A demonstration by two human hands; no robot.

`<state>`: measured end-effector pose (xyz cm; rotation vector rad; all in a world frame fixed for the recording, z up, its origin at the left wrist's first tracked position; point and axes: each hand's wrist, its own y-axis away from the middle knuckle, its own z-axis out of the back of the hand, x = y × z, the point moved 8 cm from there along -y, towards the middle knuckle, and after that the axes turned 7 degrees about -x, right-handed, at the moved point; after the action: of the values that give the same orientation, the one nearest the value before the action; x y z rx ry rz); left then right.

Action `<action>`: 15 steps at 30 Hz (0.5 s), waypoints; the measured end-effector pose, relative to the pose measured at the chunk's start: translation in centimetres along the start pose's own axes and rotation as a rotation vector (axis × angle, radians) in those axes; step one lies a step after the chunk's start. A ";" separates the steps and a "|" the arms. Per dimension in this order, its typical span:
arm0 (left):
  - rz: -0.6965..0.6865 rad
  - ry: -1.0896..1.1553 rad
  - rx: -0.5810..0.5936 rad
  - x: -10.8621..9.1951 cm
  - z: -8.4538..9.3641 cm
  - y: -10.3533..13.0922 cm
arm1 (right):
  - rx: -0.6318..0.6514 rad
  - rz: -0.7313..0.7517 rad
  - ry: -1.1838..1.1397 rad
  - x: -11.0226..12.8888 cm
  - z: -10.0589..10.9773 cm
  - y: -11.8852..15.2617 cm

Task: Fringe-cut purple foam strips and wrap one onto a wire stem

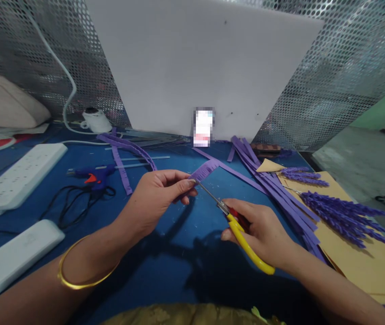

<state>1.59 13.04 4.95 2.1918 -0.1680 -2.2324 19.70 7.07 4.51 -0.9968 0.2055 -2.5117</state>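
While my left hand (160, 194) pinches the fringed strip (206, 169) and my right hand (263, 228) grips the yellow-handled tool (249, 249) beside it, right of that strip lavender sprigs (343, 215) look finished, purple strips (277, 193) unworked.

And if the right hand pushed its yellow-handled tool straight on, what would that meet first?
Probably the fringed purple strip pinched in the left hand; the right hand's yellow-handled tool points there, though depth at its tip is unclear.
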 end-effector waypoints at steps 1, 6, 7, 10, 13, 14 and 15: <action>0.005 0.003 0.000 0.1 0.0 0.0 | 0.000 -0.002 0.001 0.0 0.0 0.0; -0.003 -0.003 -0.001 0.3 0.1 0.0 | -0.027 -0.008 0.005 -0.2 0.1 0.1; -0.005 -0.005 0.000 0.3 0.1 0.0 | -0.030 -0.009 0.002 -0.2 0.2 0.1; -0.002 -0.004 -0.003 0.4 0.1 -0.1 | -0.026 -0.023 -0.018 -0.3 0.1 0.1; -0.010 -0.002 0.005 0.4 0.1 -0.1 | -0.022 -0.027 -0.017 -0.3 0.1 0.1; -0.015 0.002 0.010 0.4 0.1 -0.1 | -0.029 -0.020 -0.005 -0.3 0.1 0.1; -0.018 0.011 0.015 0.4 0.0 -0.1 | -0.042 -0.010 0.011 -0.3 0.2 0.1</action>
<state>1.54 13.10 4.57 2.2209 -0.1667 -2.2353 20.04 7.10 4.48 -1.0031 0.2581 -2.5318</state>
